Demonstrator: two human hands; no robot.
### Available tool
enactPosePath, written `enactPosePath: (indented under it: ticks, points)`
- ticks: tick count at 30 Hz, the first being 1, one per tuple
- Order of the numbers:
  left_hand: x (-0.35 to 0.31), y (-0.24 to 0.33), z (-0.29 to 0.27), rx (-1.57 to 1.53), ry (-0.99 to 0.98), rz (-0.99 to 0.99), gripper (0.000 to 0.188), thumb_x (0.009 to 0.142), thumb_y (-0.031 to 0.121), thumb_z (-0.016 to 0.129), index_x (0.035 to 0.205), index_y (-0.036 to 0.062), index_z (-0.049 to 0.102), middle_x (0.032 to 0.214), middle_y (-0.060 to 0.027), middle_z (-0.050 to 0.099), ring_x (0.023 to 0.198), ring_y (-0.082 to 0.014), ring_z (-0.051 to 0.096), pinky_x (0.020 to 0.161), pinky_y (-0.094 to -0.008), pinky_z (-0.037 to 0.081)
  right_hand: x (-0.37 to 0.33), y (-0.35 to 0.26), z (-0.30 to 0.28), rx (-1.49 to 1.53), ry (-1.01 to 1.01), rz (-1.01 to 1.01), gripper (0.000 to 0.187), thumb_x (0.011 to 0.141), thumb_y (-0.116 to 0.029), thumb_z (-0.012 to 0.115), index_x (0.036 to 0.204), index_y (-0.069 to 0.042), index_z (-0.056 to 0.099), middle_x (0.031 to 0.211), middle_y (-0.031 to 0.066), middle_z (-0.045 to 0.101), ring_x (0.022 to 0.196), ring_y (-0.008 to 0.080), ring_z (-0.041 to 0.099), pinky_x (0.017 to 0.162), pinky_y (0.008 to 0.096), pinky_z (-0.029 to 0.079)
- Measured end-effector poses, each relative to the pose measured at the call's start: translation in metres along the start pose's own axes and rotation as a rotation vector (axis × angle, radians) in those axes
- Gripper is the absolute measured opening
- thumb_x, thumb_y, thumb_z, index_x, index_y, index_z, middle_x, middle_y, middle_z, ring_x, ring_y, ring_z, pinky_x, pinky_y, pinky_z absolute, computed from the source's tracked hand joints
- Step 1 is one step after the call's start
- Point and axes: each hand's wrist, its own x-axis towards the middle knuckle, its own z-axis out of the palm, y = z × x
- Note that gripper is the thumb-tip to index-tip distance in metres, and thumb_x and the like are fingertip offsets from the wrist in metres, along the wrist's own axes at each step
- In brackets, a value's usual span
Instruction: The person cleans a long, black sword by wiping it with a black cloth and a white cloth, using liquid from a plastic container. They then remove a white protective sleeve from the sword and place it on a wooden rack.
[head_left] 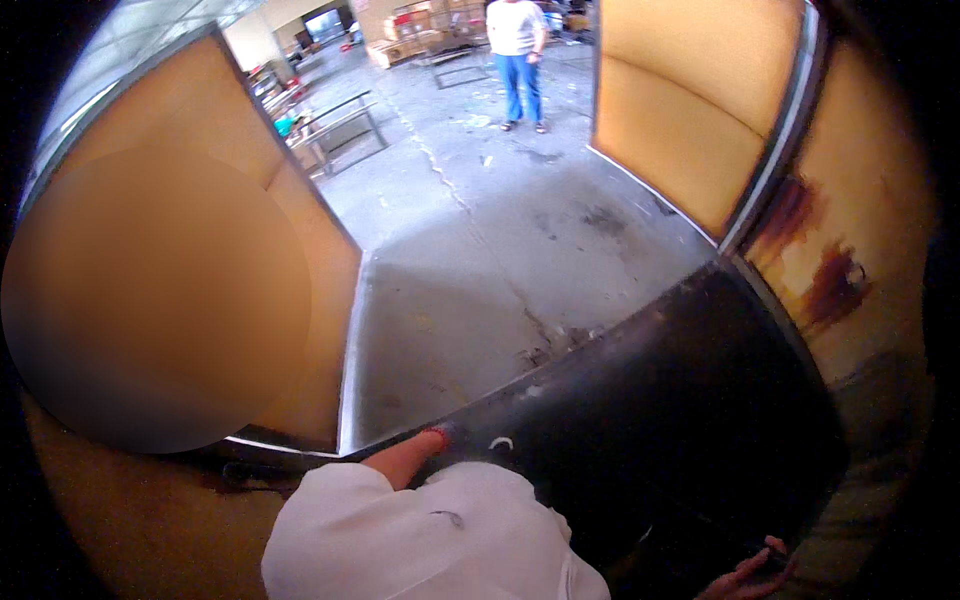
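Note:
My left arm, in a white sleeve (430,530), reaches forward over a black surface (680,390). At its wrist is a red band (438,440). Beyond the band my left hand (447,432) lies at the black surface's front edge, its fingers lost in the dark. A small pale curved mark or piece (502,442) shows on the black surface beside it. Low at the right, my right hand (750,577) is partly cut off by the lower edge. Its fingers are apart, and I see nothing held in them.
Tan panels with dark frames stand open at left (290,190) and right (690,100). A stained tan wall (860,230) is at far right. A blurred disc covers the left side. On the concrete floor (520,230) stand a person (517,60), a metal frame (345,135) and cardboard boxes (400,45).

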Motion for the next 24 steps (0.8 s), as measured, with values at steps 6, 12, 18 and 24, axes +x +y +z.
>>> enactPosePath:
  ticks: [6,12,18,24]
  points:
    - [-0.028,-0.092,-0.019,-0.127,0.061,-0.278,0.039,0.083,0.033,0.053,0.114,0.0091,0.057,0.114,-0.015,0.058,0.105,-0.0306,0.054,0.089,-0.0413,0.042,0.08,-0.101,0.14,-0.052,-0.137,0.118,0.041,0.09,-0.008,0.048,0.128,0.001,0.035,0.101,0.0142,0.057,0.091,0.0229,0.054,0.086,0.0353,0.044]
    - [-0.042,-0.154,-0.023,-0.538,0.184,-0.582,0.045,0.082,0.039,0.052,0.116,0.0094,0.056,0.115,-0.0161,0.057,0.105,-0.0341,0.053,0.09,-0.043,0.04,0.11,-0.102,0.275,0.311,-0.239,-0.056,0.046,0.088,-0.002,0.049,0.13,-0.001,0.033,0.101,0.0144,0.055,0.089,0.0221,0.053,0.087,0.0355,0.042]
    - [0.016,-0.114,-0.074,-0.343,0.186,-0.506,0.039,0.081,0.038,0.051,0.106,0.0085,0.061,0.11,-0.017,0.059,0.104,-0.0344,0.054,0.087,-0.0434,0.041,0.152,-0.108,0.386,0.475,-0.274,0.009,0.054,0.085,-0.001,0.053,0.133,-0.004,0.027,0.101,0.0138,0.054,0.09,0.0216,0.052,0.089,0.0357,0.04]
    - [0.086,-0.068,-0.118,-0.246,0.18,-0.395,0.034,0.081,0.035,0.051,0.097,0.0093,0.064,0.105,-0.0192,0.06,0.095,-0.0358,0.057,0.082,-0.0435,0.044,0.206,-0.095,0.5,0.535,-0.416,-0.112,0.054,0.084,0.001,0.053,0.131,-0.004,0.027,0.1,0.0134,0.054,0.091,0.0212,0.052,0.089,0.0357,0.04]
